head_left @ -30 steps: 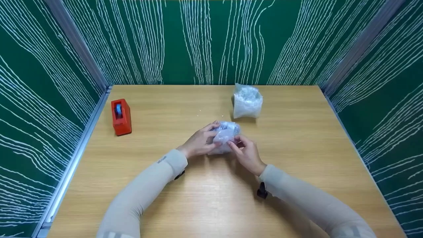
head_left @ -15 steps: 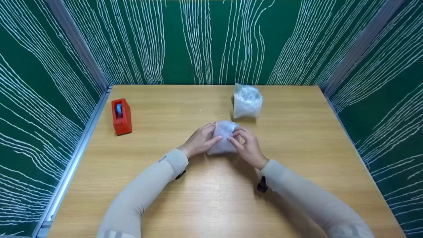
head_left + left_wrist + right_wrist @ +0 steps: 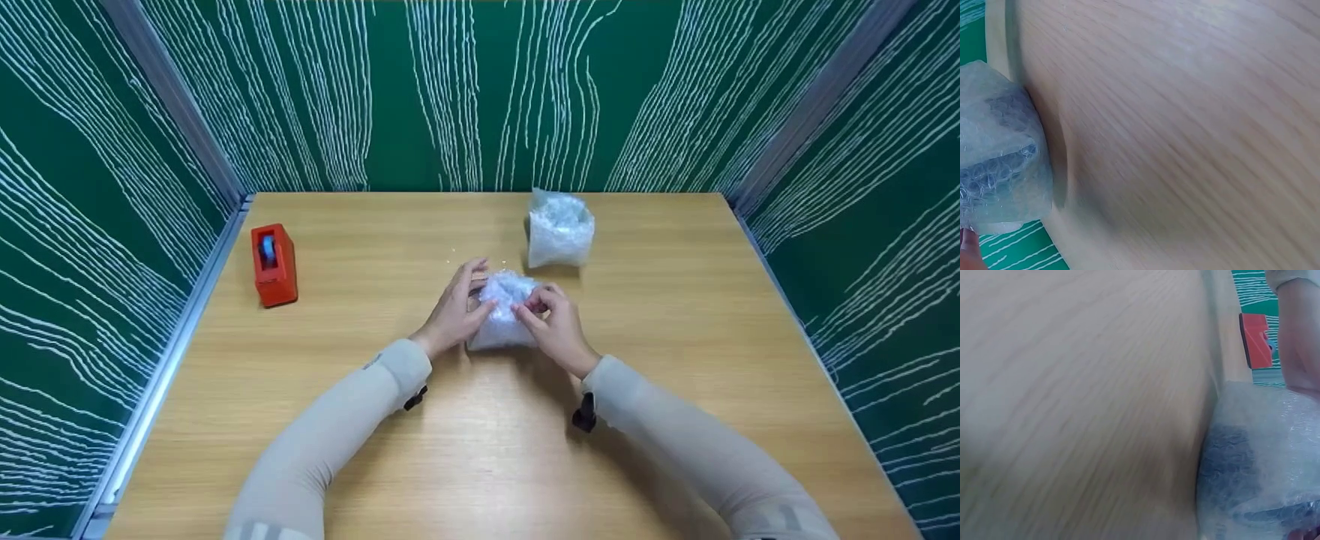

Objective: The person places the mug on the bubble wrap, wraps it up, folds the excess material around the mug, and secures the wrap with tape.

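A translucent bubble-wrap bag (image 3: 502, 330) stands on the table between both hands, its upper part crumpled. My left hand (image 3: 454, 311) holds its left side, thumb on the near face and fingers at the far upper edge. On the right, my right hand (image 3: 559, 328) pinches the bag's upper right edge between thumb and bent fingers. Something dark shows through the bubble wrap (image 3: 1010, 135) in the left wrist view; what it is cannot be made out. The right wrist view has the left hand (image 3: 1299, 343) against the bag's far side, with its fingertips hidden.
A second bubble-wrap bag (image 3: 561, 236) stands upright farther back on the wooden table (image 3: 375, 247). Toward the left edge sits a red tape dispenser (image 3: 276, 274) with a blue core. Green walls with white lines (image 3: 517, 90) enclose the back and sides.
The bag's smooth upper flap has folded back, so crumpled bubble wrap now shows at its top. My left fingers have moved up and away from me; the right hand still pinches the right edge.
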`<state>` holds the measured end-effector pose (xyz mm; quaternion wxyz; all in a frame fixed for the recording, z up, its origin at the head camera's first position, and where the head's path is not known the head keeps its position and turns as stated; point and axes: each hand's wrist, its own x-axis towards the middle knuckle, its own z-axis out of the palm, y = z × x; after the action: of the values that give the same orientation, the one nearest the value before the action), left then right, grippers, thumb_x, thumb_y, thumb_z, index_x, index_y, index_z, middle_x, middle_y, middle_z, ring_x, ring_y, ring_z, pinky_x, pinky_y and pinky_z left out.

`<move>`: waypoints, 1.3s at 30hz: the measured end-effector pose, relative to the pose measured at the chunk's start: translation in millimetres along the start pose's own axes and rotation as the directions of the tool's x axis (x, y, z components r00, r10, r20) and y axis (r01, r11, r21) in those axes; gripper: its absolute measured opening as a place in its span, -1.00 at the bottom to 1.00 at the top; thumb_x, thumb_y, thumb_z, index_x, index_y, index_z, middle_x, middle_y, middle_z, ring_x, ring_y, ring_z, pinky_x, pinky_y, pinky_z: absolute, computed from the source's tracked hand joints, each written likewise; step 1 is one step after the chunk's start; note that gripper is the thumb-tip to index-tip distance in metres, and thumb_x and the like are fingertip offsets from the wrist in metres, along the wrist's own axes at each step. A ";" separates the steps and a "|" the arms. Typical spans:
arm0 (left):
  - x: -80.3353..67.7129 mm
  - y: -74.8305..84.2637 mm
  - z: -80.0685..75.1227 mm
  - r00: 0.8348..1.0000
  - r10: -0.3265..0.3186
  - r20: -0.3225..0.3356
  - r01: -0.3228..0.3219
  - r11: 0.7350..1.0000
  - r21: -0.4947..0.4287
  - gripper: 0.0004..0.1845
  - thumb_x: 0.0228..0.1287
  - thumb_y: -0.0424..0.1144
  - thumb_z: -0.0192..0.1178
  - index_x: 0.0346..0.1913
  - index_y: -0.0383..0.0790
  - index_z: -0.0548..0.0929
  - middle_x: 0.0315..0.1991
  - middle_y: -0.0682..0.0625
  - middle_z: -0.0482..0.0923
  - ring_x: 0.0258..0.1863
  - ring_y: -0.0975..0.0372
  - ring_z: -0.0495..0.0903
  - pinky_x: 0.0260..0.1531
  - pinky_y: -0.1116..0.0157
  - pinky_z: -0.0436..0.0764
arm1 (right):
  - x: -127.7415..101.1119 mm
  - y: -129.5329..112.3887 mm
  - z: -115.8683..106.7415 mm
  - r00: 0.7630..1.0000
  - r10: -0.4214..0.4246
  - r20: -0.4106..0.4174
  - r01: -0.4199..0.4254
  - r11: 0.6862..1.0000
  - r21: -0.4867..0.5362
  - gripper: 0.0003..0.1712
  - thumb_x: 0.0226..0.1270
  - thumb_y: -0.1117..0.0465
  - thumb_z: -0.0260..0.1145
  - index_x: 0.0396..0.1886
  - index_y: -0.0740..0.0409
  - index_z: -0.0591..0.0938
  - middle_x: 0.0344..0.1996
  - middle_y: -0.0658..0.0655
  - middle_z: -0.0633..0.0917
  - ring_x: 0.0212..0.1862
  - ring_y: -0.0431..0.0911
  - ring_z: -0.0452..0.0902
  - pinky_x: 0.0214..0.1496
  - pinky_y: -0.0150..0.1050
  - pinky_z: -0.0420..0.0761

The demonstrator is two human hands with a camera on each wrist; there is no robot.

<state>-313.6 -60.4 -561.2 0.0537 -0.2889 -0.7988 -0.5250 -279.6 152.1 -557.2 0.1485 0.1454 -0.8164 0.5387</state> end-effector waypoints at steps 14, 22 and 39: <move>5.0 -0.9 -8.8 0.991 -0.030 0.130 0.004 0.981 0.196 -0.49 0.65 -0.22 0.16 0.50 -0.40 0.53 0.53 -0.27 0.51 0.58 -0.08 0.45 0.67 0.05 0.31 | 11.0 -6.6 -3.9 0.985 0.165 0.054 -0.162 0.986 -0.049 -0.71 0.28 0.45 0.52 -0.50 0.19 0.58 -0.39 0.04 0.53 -0.30 -0.15 0.45 -0.26 -0.43 0.48; 10.0 -0.1 -15.8 0.972 -0.094 0.216 0.033 0.963 0.269 -0.46 0.68 -0.09 0.12 0.54 -0.28 0.51 0.57 -0.16 0.48 0.62 -0.01 0.39 0.70 0.06 0.25 | 16.6 1.5 -12.6 0.981 -0.045 0.190 0.087 0.973 -0.216 -0.46 0.37 0.28 0.51 0.31 0.28 0.63 0.33 0.37 0.57 0.34 0.27 0.50 0.43 0.19 0.54; 12.4 -4.4 -15.1 0.963 -0.115 0.242 0.052 0.966 0.253 -0.44 0.67 -0.09 0.14 0.56 -0.28 0.48 0.55 -0.16 0.49 0.58 -0.01 0.42 0.66 0.08 0.33 | 31.2 8.2 -26.0 0.914 0.048 0.402 0.066 0.962 -0.266 -0.12 0.31 -0.06 0.58 0.55 0.18 0.54 0.55 0.29 0.49 0.58 0.26 0.31 0.64 0.33 0.31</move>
<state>-329.5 -69.7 -553.2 -0.0366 -0.3108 -0.8691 -0.3831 -309.1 176.7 -541.9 -0.0026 0.2356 -0.8954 0.3779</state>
